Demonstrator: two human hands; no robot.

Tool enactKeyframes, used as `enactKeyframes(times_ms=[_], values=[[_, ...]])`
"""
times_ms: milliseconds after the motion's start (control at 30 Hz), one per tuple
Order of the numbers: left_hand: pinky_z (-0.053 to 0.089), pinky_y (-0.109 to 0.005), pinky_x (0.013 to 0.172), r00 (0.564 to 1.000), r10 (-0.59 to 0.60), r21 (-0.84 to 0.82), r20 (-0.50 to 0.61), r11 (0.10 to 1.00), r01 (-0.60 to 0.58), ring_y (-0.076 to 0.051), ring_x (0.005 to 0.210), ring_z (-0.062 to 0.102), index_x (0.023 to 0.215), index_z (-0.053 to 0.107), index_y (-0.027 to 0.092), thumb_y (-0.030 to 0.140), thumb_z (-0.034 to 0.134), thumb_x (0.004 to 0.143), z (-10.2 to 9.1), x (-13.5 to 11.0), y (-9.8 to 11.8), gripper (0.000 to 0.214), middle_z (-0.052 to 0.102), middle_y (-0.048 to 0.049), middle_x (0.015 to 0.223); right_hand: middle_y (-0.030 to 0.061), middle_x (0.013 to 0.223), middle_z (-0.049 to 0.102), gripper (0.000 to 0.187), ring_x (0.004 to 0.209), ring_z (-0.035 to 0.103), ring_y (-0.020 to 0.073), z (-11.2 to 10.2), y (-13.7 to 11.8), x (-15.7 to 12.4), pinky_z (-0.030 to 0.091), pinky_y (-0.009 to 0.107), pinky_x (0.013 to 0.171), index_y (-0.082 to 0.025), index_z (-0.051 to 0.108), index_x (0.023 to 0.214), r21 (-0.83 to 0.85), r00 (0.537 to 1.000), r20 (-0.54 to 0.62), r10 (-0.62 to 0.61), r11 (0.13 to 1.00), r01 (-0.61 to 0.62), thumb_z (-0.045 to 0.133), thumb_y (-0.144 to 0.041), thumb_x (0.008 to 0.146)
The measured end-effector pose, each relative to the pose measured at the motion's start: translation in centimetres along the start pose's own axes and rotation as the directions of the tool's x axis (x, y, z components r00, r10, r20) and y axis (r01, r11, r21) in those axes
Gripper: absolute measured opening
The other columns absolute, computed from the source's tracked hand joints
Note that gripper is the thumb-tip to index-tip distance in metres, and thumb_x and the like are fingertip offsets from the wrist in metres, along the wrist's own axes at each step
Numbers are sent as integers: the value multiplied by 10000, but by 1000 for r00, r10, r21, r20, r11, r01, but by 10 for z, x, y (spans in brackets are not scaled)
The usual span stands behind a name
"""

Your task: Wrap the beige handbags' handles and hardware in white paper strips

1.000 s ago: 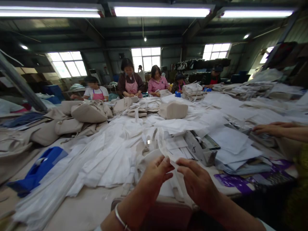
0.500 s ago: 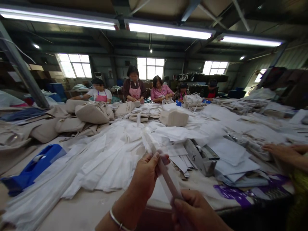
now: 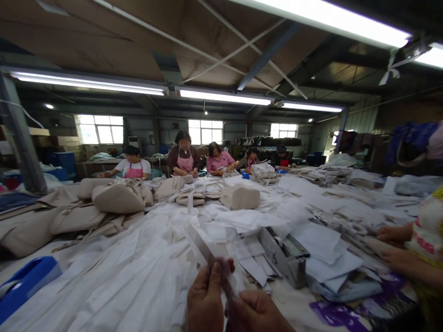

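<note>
Low in the head view, both hands hold a long flat strip (image 3: 205, 249) with thin translucent white wrapping around it. My left hand (image 3: 206, 297) pinches it near the middle between thumb and fingers. Close below, my right hand (image 3: 258, 311) is closed around its lower part, which the fingers mostly hide. The strip's upper end points up and away, over a spread of white wrapping sheets (image 3: 138, 272). A grey metal tape dispenser (image 3: 284, 256) stands on the table to the right of the hands.
Beige handbags (image 3: 119, 196) lie piled at the left, and another beige bag (image 3: 240, 197) sits further ahead. A blue tape dispenser (image 3: 29, 286) is at the near left. A co-worker's hands (image 3: 398, 249) work at the right edge. Several people sit or stand across the table.
The view has tilted upward, so the hands appear lower in it. My right hand is now closer to my left along the strip. Both hands keep their hold.
</note>
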State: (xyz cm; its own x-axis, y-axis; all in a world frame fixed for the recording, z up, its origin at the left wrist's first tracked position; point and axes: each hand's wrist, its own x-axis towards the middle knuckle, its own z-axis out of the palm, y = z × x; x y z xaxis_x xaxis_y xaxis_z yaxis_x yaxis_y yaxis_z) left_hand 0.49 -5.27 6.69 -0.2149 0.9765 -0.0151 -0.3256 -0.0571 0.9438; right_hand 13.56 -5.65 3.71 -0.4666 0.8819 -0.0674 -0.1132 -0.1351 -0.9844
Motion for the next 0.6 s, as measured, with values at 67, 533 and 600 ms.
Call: enactKeyframes(times_ms=[67, 533, 600], values=[[540, -287, 811, 998, -18, -82, 62, 996, 23, -231, 943, 692, 991, 710, 162, 443, 727, 789, 1, -2, 6, 346, 753, -89, 971, 36, 505, 586, 606, 416, 535, 123, 2, -15, -1, 344, 202, 395, -142, 563, 689, 15, 999, -43, 27, 1000, -26, 612, -746, 691], [530, -289, 675, 982, -183, -396, 36, 900, 183, -108, 497, 588, 757, 535, 150, 190, 429, 969, 33, 98, 48, 240, 512, 57, 487, 42, 570, 686, 454, 475, 663, 170, -22, -44, -12, 446, 207, 385, -116, 630, 788, 120, 994, 36, 107, 987, -111, 707, -562, 742], [526, -289, 706, 994, -96, -371, 48, 922, 107, -134, 616, 647, 788, 563, 150, 281, 502, 951, 39, 105, 49, 218, 590, 25, 573, 48, 596, 697, 448, 493, 667, 173, -27, -52, -10, 448, 215, 393, -122, 631, 781, 117, 998, 4, 64, 991, -64, 707, -562, 740]])
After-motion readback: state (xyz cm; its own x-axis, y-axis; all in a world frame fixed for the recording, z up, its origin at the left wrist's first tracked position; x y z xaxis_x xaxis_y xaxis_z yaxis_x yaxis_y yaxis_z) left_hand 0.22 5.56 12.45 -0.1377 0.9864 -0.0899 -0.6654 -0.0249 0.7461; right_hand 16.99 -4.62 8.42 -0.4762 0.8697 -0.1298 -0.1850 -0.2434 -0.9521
